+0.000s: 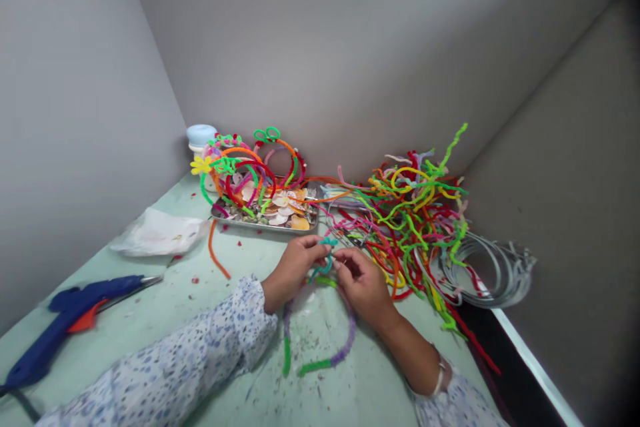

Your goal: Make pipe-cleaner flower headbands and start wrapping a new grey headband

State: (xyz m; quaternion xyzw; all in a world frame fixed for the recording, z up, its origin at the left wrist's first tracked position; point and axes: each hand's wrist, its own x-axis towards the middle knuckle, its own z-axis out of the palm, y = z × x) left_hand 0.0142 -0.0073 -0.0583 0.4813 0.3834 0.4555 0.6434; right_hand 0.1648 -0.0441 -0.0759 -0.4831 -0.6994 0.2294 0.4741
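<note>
Both my hands meet over the middle of the table, fingers pinched round a teal pipe cleaner point(329, 242) bent into small loops. My left hand point(297, 267) grips it from the left, and my right hand point(364, 280) pinches it from the right. Just below them lies a headband point(351, 327) wrapped in purple and green pipe cleaner, its two green ends toward me. The top of the band passes beneath my hands, so part of it is hidden. Whether the teal piece touches the band I cannot tell.
A metal tray point(295, 229) of shells stands behind, with several finished headbands point(250, 170) on it. Loose pipe cleaners point(415, 207) heap at the right beside grey bare hoops point(495, 273). On the left lie a blue glue gun point(75, 307) and a plastic bag point(157, 233).
</note>
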